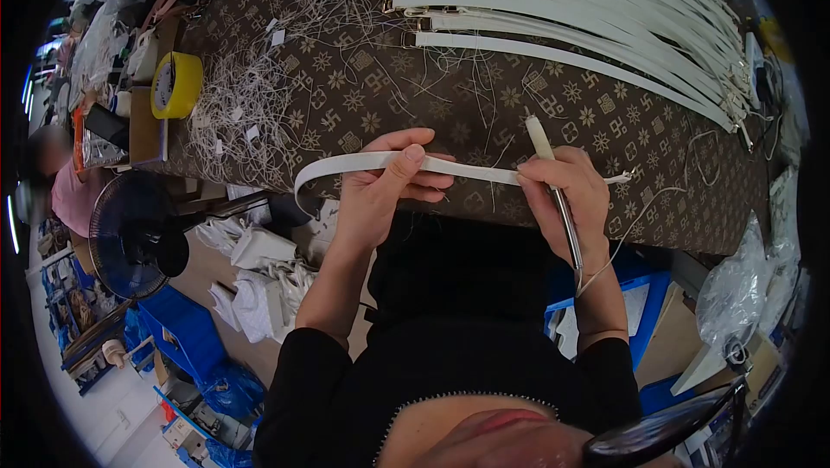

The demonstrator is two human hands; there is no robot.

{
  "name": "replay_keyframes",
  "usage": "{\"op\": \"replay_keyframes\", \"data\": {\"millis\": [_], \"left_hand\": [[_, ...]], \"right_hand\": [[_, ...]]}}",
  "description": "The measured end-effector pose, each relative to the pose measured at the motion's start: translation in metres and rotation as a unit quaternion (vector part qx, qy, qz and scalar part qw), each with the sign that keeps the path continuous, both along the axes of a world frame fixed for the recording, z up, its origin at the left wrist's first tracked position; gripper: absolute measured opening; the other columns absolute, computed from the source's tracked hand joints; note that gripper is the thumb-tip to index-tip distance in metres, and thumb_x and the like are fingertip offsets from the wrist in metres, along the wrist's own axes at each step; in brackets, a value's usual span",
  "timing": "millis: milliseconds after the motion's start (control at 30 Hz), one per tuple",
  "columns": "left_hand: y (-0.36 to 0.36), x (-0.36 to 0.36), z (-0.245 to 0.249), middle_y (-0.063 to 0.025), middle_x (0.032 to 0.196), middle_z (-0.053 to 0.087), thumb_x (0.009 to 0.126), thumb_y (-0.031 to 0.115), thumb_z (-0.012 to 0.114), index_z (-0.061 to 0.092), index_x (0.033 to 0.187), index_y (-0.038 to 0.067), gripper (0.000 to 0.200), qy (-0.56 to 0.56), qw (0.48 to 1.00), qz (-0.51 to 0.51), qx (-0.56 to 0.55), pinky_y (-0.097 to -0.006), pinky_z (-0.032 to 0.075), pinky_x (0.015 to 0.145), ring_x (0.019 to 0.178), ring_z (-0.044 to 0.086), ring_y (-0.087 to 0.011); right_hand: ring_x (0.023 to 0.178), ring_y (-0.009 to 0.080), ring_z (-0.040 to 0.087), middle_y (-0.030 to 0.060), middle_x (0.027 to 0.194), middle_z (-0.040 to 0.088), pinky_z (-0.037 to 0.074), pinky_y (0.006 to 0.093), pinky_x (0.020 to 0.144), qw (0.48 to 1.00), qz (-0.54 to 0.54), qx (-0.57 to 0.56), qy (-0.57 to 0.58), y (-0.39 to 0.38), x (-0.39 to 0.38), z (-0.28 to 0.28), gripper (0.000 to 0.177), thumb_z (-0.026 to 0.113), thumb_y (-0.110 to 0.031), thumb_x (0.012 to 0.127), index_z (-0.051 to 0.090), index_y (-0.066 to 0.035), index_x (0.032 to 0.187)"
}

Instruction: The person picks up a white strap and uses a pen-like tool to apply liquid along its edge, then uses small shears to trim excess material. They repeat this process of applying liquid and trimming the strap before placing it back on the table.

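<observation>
My left hand [380,187] is closed on a white strap [484,174], its thumb on top and its fingers beneath. The strap's free end curls down to the left of this hand. My right hand [575,195] pinches the strap farther along between thumb and fingers. The same hand also holds a soldering iron [542,137], a pen-like tool with a white section, a metal body and a thin cord. The iron's narrow tip points up and away, apart from the strap. A short strap end with small metal hardware sticks out right of my right hand.
Many white buckled straps [562,9] lie along the far side of the patterned tablecloth [363,87]. Loose thread scraps [251,96] are heaped at left, near yellow tape [176,86]. A fan [138,234] stands left of the table; a plastic bag [731,291] lies at right.
</observation>
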State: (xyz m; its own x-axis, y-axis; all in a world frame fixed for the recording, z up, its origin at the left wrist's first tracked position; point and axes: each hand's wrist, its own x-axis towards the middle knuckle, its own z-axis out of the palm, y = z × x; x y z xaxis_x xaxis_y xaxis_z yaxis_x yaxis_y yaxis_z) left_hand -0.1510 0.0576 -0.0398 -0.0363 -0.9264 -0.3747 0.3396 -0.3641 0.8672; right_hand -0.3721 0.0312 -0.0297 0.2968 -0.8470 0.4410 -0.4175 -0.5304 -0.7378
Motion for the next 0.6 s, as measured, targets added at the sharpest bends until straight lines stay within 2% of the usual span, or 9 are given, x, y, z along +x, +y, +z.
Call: {"op": "replay_keyframes", "data": {"millis": [300,400,467,600], "left_hand": [[-0.001,-0.002,0.002,-0.0166,0.095,0.065,0.094,0.019,0.053,0.054,0.110,-0.002,0.027,0.032,0.999,-0.018,0.006,-0.0275,0.057,0.063,0.080,0.067,-0.0206],[0.001,-0.008,0.000,-0.0160,0.096,0.064,0.092,0.012,0.055,0.055,0.102,-0.003,0.019,0.059,0.997,-0.035,-0.024,-0.0280,0.057,0.068,0.083,0.066,-0.0196],[0.002,-0.010,-0.005,-0.0132,0.096,0.062,0.088,0.001,0.056,0.057,0.094,0.000,0.007,0.091,0.986,-0.059,-0.125,-0.0274,0.054,0.077,0.087,0.063,-0.0179],[0.001,-0.011,-0.009,-0.0108,0.095,0.061,0.081,-0.007,0.058,0.061,0.085,0.003,0.011,0.046,0.977,-0.071,-0.195,-0.0248,0.050,0.075,0.085,0.060,-0.0145]], "right_hand": [[0.067,0.0227,0.059,0.0058,0.075,0.061,0.045,0.0319,0.067,1.000,0.014,-0.014,-0.001,-0.001,-0.001,-0.003,0.029,0.070,0.006,0.067,0.063,-0.010,0.090],[0.068,0.0229,0.058,0.0057,0.075,0.062,0.045,0.0317,0.068,1.000,0.013,-0.015,-0.005,0.000,-0.002,-0.003,0.028,0.070,0.006,0.068,0.063,-0.009,0.090],[0.070,0.0230,0.059,0.0059,0.076,0.063,0.046,0.0318,0.069,0.999,0.018,0.028,-0.042,0.001,-0.004,0.000,0.027,0.070,0.005,0.068,0.063,-0.008,0.091],[0.071,0.0218,0.060,0.0050,0.078,0.064,0.046,0.0316,0.069,0.997,0.040,0.047,-0.050,0.005,-0.012,0.003,0.028,0.070,0.005,0.069,0.063,-0.007,0.093]]}}
